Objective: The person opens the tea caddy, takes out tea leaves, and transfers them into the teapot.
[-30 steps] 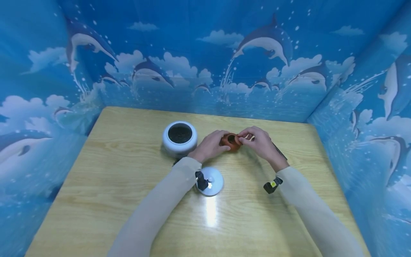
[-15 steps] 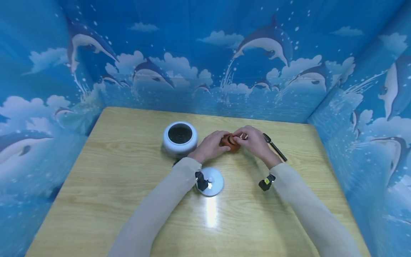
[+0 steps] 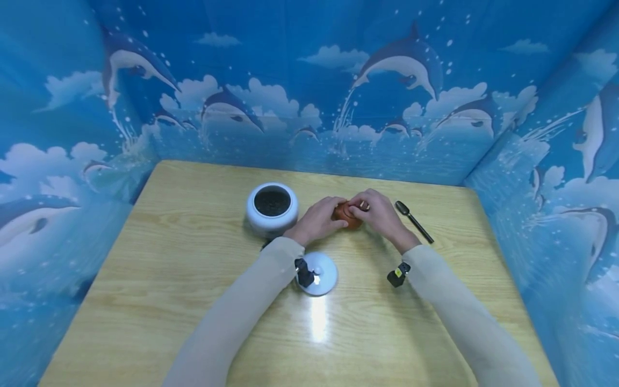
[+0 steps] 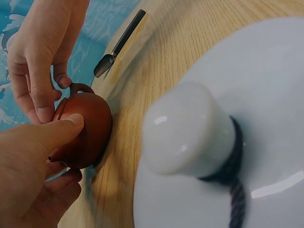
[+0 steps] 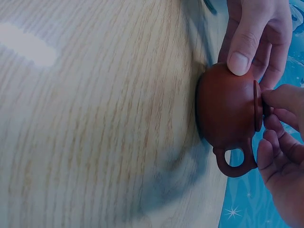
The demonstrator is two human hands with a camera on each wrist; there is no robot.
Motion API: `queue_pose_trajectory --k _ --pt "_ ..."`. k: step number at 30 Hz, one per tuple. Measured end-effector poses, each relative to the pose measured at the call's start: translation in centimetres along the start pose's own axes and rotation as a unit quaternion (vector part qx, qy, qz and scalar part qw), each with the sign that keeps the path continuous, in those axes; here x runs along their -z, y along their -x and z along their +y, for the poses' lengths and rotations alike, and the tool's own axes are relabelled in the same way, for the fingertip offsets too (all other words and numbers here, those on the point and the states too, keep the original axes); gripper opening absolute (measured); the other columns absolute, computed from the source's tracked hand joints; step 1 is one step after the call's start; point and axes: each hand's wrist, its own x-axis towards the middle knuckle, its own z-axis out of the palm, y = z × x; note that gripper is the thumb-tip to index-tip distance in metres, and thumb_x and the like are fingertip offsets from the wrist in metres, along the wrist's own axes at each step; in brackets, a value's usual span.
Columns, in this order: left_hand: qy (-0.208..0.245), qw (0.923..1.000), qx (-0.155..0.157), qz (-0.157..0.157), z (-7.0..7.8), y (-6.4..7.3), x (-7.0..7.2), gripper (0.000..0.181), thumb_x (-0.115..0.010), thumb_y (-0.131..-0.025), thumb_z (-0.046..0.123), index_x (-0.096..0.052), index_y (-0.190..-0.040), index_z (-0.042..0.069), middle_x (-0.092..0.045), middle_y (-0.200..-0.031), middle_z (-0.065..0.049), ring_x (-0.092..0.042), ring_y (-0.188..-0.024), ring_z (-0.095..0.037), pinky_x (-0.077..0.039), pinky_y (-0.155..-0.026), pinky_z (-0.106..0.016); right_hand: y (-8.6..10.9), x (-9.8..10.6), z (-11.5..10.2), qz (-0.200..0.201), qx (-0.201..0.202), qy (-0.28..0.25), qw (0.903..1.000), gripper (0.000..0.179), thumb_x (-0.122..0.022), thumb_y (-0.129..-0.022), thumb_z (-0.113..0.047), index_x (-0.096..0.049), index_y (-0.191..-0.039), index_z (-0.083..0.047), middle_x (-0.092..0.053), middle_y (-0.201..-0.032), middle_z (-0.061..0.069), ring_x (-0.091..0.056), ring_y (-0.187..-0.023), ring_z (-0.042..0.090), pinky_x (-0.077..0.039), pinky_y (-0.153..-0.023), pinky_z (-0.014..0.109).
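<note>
A small reddish-brown clay teapot (image 5: 225, 104) stands on the table towards the back, its loop handle turned to the right. My left hand (image 3: 316, 217) grips the pot's body from the left, thumb on the near side and fingers on the far side. With thumb and fingertips my right hand (image 3: 379, 212) pinches the knob of the teapot lid (image 5: 258, 107). The lid sits over the pot's opening in the right wrist view; whether it is fully seated I cannot tell. The knob itself is mostly hidden by the fingers.
A white jar (image 3: 270, 223) with dark contents, probably loose tea leaves, stands left of my left hand. Its white lid (image 3: 328, 275) lies knob up under my left wrist. A black scoop (image 3: 415, 221) lies right of my right hand. Dolphin-printed curtains (image 3: 309, 145) surround the table.
My right hand has moved left and brought the teapot lid over the opening, which was uncovered before. The black scoop has come fully into sight. My left hand has stayed on the teapot.
</note>
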Motion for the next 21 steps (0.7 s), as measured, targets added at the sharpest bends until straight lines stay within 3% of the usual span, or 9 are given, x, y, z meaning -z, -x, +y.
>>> queue_pose_trajectory --k 13,21 --pt "0.001 1.0 0.0 -0.005 0.0 0.2 -0.1 0.064 -0.073 -0.107 0.034 -0.048 -0.163 0.016 -0.058 -0.157 -0.007 -0.057 -0.145 -0.022 -0.051 -0.122 -0.042 0.2 -0.3 0.0 0.0 -0.01 -0.01 0.9999 0.021 -0.073 -0.106 -0.019 -0.08 -0.123 -0.008 -0.068 -0.112 0.012 -0.064 -0.097 0.027 -0.058 -0.079 0.043" --pt "-0.018 0.9997 -0.013 0.006 0.9 0.3 1.2 0.066 -0.074 -0.107 0.033 -0.046 -0.165 0.017 -0.054 -0.163 -0.007 -0.054 -0.148 -0.023 -0.05 -0.124 -0.042 0.5 0.6 -0.5 0.061 -0.007 -0.039 0.9973 0.028 -0.065 -0.111 -0.025 -0.073 -0.131 -0.007 -0.069 -0.113 0.013 -0.067 -0.098 0.028 -0.06 -0.084 0.045"
